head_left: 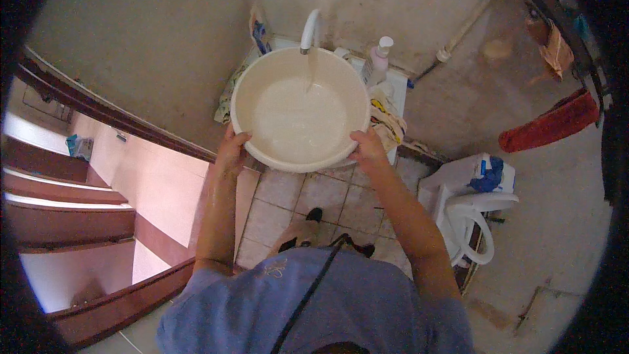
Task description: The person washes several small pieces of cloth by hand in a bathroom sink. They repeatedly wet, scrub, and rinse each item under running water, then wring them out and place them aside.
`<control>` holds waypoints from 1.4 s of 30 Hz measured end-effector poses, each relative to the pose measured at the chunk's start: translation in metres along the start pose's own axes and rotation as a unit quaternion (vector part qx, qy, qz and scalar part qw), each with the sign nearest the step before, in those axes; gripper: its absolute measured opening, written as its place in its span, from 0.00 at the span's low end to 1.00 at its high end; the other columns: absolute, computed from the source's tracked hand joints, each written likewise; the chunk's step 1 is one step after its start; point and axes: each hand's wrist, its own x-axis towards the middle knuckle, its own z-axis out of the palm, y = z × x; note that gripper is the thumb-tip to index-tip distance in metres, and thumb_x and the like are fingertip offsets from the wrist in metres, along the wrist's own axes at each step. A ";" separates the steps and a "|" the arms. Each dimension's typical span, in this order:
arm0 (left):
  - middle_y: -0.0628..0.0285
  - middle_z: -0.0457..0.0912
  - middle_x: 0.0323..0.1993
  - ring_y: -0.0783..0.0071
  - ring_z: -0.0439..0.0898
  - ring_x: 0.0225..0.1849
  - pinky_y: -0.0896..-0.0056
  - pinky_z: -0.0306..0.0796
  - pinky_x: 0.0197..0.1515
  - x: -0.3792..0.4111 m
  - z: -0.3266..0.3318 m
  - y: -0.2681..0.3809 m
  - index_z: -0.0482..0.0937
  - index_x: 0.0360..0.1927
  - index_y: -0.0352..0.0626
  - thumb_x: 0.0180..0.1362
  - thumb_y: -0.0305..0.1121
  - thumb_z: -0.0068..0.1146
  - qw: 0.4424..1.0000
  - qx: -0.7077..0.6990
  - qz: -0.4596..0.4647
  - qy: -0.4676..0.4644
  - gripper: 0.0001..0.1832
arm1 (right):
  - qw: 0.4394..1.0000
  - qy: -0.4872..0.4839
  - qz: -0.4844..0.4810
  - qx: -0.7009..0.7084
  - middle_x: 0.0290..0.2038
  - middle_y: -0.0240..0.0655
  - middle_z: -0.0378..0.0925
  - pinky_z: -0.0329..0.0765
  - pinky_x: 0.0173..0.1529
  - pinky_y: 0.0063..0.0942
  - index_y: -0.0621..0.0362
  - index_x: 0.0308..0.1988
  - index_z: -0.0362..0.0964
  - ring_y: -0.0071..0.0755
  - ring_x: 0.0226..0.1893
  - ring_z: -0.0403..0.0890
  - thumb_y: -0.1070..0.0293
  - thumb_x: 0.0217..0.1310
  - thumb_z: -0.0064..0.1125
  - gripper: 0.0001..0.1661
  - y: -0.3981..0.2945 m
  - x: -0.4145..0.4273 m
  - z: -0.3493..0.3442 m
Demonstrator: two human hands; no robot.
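Observation:
A round cream plastic basin (300, 157) is held under a white curved faucet (309, 32). The faucet's tip reaches over the basin's far rim, and a thin stream seems to fall from it. Shallow, clear water appears to lie on the basin's bottom. My left hand (234, 150) grips the near left rim, thumb on top. On the near right rim, my right hand (366, 147) holds on in the same way. Most of the sink counter (397, 91) beneath is hidden by the basin.
Right of the basin stand a pump bottle (379, 59) and a crumpled patterned cloth (388, 120). A white toilet (454, 206) with a raised lid is to my right, a red towel (550, 123) hanging above. To the left is a doorway with brown-edged steps (69, 221).

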 end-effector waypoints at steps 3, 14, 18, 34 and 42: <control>0.62 0.71 0.45 0.69 0.72 0.44 0.70 0.69 0.43 -0.008 -0.009 -0.015 0.61 0.54 0.46 0.45 0.23 0.49 0.999 -0.012 0.024 -0.022 0.28 | 0.999 -0.022 -0.023 -0.005 0.47 0.41 0.66 0.76 0.37 0.36 0.58 0.56 0.48 0.38 0.40 0.74 0.72 0.49 0.45 0.32 -0.027 -0.051 0.009; 0.59 0.71 0.46 0.65 0.71 0.47 0.66 0.67 0.49 -0.011 -0.027 -0.001 0.61 0.53 0.43 0.45 0.23 0.48 0.998 -0.006 0.004 -0.055 0.27 | 0.997 -0.004 -0.077 0.013 0.46 0.41 0.66 0.76 0.38 0.35 0.59 0.55 0.51 0.37 0.42 0.73 0.70 0.50 0.45 0.30 0.013 -0.026 0.021; 0.55 0.67 0.50 0.60 0.68 0.51 0.58 0.65 0.51 0.002 -0.014 -0.027 0.57 0.56 0.43 0.40 0.29 0.54 0.996 -0.001 0.045 -0.071 0.35 | 0.998 -0.009 -0.066 -0.010 0.45 0.41 0.67 0.76 0.36 0.33 0.58 0.54 0.52 0.37 0.39 0.74 0.69 0.50 0.46 0.30 -0.005 -0.041 -0.001; 0.58 0.69 0.47 0.67 0.68 0.48 0.67 0.62 0.52 -0.057 0.039 -0.044 0.58 0.55 0.39 0.41 0.26 0.53 0.980 0.120 0.105 -0.120 0.33 | 0.949 -0.192 0.104 0.225 0.52 0.41 0.63 0.69 0.48 0.42 0.56 0.56 0.51 0.42 0.52 0.65 0.57 0.51 0.53 0.35 0.041 -0.125 -0.092; 0.59 0.69 0.48 0.67 0.69 0.48 0.66 0.62 0.51 -0.068 0.188 -0.128 0.60 0.54 0.39 0.44 0.29 0.56 0.930 0.163 -0.003 -0.330 0.31 | 0.938 0.076 0.023 0.338 0.44 0.42 0.69 0.74 0.39 0.40 0.64 0.50 0.59 0.42 0.41 0.73 0.66 0.48 0.53 0.28 0.171 -0.172 -0.229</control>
